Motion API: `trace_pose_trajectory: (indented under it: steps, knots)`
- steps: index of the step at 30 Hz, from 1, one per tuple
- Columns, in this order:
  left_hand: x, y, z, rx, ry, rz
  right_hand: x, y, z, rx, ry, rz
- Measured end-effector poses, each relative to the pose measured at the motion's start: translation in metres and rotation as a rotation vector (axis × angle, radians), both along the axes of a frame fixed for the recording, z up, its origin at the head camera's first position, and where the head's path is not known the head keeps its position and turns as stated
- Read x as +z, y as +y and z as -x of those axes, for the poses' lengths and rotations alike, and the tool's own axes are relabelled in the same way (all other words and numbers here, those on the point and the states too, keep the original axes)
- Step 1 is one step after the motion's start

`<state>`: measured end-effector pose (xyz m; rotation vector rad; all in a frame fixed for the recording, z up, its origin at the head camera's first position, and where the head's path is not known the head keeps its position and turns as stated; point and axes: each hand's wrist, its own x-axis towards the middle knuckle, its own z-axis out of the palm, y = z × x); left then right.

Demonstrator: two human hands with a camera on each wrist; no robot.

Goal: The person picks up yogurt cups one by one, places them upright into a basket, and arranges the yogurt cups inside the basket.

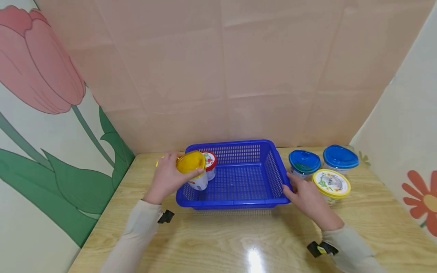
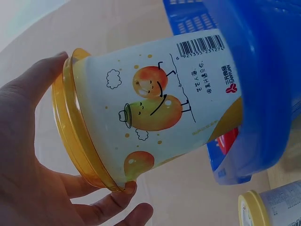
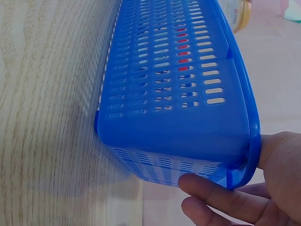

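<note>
My left hand (image 1: 166, 175) holds a white tub (image 2: 155, 99) by its yellow lid (image 2: 70, 117), thumb on one side and fingers on the other. Mango-like cartoon fruits are printed on the tub, which is tilted over the left end of a blue plastic basket (image 1: 235, 203). Inside the basket, beside that tub, stands another one with a red-rimmed lid (image 1: 209, 159). At the opposite end, my right hand (image 1: 305, 197) grips the basket's rim (image 3: 254, 136), its thumb and fingers on either side of it.
To the basket's right stand two blue-lidded tubs (image 1: 304, 161) and a tub with a yellow-rimmed printed lid (image 1: 331, 184). A bit of yellow shows behind my left hand. Walls enclose the wooden table (image 1: 211, 242) at the back and both sides.
</note>
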<state>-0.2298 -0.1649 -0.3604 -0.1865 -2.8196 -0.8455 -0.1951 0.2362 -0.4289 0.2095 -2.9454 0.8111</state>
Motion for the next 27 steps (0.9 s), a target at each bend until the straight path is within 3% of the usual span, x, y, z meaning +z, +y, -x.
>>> trace_pose_trajectory:
  steps: [10, 18, 27]
  knots:
    - [-0.005, 0.009, 0.002, 0.033, 0.034, 0.081, 0.001, -0.001, -0.002, 0.0, -0.002, -0.003]
    - [0.0, 0.018, 0.0, 0.06, -0.061, 0.178, 0.003, -0.002, -0.001, -0.006, -0.011, -0.008]
    - [-0.001, 0.021, 0.005, 0.042, -0.113, 0.249, 0.003, -0.002, -0.002, -0.008, -0.027, -0.007]
